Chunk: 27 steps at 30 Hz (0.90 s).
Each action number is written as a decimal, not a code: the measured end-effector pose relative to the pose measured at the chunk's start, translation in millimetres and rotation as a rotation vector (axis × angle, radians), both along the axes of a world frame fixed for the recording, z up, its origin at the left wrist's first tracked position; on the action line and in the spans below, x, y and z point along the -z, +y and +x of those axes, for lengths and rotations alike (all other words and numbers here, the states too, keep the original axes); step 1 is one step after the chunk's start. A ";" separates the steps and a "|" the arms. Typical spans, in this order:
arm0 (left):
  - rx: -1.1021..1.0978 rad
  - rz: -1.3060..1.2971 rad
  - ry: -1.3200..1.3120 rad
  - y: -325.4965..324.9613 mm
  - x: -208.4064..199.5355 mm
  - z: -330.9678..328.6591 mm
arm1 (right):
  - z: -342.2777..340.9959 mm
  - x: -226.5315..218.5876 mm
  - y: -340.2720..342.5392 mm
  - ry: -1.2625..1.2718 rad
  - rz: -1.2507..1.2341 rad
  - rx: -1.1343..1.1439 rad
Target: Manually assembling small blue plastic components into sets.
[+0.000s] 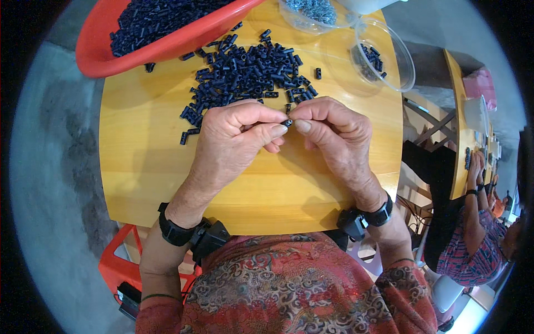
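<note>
Over the middle of the wooden table, my left hand (pixel 236 129) pinches a small black plastic part (pixel 287 122) between thumb and forefinger, its end facing right. My right hand (pixel 334 131) meets it there, thumb and forefinger pressed together right beside that end. Whatever my right fingertips hold, if anything, is too small to make out. Just beyond both hands spreads a loose pile of similar short black plastic parts (pixel 245 72), some with round holes.
A red basin (pixel 167 53) heaped with black parts stands at the far left. Clear tubs hold silvery small metal pieces (pixel 314 10) and a few black parts (pixel 371 60) at the far right. Another person (pixel 473 239) works at a second table (pixel 457 128) on the right.
</note>
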<state>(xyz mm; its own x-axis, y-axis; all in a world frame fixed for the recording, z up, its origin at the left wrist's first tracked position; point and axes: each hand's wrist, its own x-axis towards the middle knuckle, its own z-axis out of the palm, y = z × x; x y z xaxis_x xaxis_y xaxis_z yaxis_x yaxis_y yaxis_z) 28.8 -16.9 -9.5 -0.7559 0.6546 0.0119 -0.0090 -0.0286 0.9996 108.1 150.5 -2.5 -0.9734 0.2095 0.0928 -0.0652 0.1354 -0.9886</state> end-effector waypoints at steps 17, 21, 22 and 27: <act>-0.001 -0.045 -0.169 -1.4 2.2 0.8 | -1.7 -0.3 3.2 0.328 0.573 -0.072; 0.002 -0.087 -0.145 -1.4 -0.4 1.3 | -0.8 -4.0 -1.3 0.410 0.768 -0.070; 0.004 -0.116 -0.128 -0.8 -0.9 1.6 | 0.2 -3.3 -1.4 0.416 0.861 -0.082; -0.010 -0.079 0.055 0.6 1.7 0.7 | 1.0 -4.4 0.3 0.266 0.568 -0.081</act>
